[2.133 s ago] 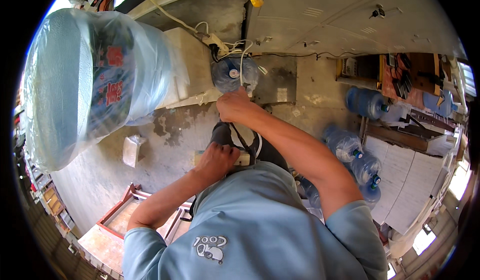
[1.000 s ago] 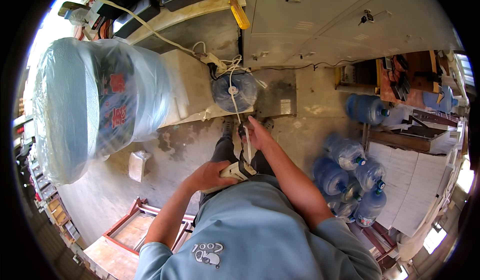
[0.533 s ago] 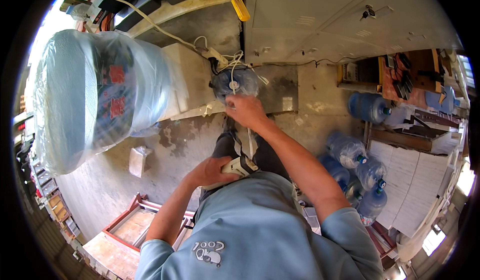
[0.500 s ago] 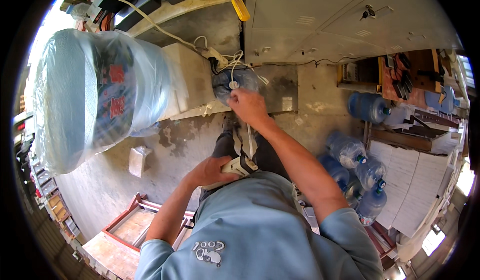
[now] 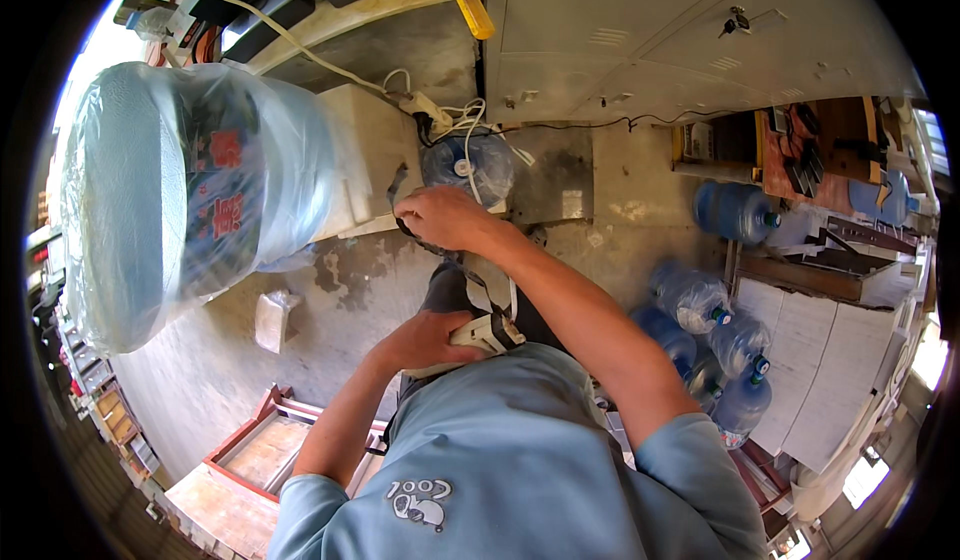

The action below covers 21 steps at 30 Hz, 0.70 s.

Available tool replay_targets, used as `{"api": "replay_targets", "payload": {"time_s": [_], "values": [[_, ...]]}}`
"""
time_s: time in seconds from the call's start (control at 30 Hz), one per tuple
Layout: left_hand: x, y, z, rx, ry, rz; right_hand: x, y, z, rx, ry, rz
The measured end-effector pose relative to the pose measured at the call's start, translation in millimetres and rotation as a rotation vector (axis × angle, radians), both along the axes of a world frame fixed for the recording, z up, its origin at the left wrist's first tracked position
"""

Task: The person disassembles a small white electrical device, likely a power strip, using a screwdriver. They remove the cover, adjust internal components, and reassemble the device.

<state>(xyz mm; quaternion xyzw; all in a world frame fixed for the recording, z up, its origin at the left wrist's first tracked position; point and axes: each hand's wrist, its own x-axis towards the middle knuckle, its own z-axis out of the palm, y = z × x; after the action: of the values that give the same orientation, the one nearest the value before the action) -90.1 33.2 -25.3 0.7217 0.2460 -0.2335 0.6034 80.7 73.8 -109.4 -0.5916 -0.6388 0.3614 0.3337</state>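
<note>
At my waist, my left hand (image 5: 428,342) is wrapped around a cream box-shaped device (image 5: 488,333), with the thumb on top. My right hand (image 5: 447,218) is closed on a dark strap (image 5: 398,182); one part sticks up past the fingers, another runs down toward the device. Beyond that hand stands a blue water jug (image 5: 488,165), seen from above. A white cord end with a round piece (image 5: 462,167) lies over the jug, and its cord passes behind my right wrist and down toward the device.
A large plastic-wrapped water jug (image 5: 215,195) fills the left beside a pale block. A power strip (image 5: 425,112) with tangled white cords lies by the grey cabinet (image 5: 690,35). Several blue jugs (image 5: 740,345) stand at right. A yellow-handled screwdriver (image 5: 474,10) hangs at the top.
My right hand has moved left and toward me, away from the white cord end over the jug, and now grips the dark strap. My left hand has stayed on the device.
</note>
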Motion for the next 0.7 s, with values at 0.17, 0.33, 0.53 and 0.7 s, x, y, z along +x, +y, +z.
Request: {"api": "replay_targets", "payload": {"time_s": [0.17, 0.33, 0.53, 0.7], "values": [[8, -3, 16, 0.036, -0.089, -0.035, 13, 38, -34, -0.250, -0.497, 0.156], [5, -5, 27, 0.083, -0.043, -0.106, 30, 46, -54, -0.149, -0.539, 0.020], [-11, 0, 19, -0.005, -0.096, 0.106, 34, 42, -40, -0.169, -0.059, -0.179], [-42, 8, -8, -0.417, -0.112, 0.461, 84, -52, 9, -0.366, 0.602, -0.387]]}}
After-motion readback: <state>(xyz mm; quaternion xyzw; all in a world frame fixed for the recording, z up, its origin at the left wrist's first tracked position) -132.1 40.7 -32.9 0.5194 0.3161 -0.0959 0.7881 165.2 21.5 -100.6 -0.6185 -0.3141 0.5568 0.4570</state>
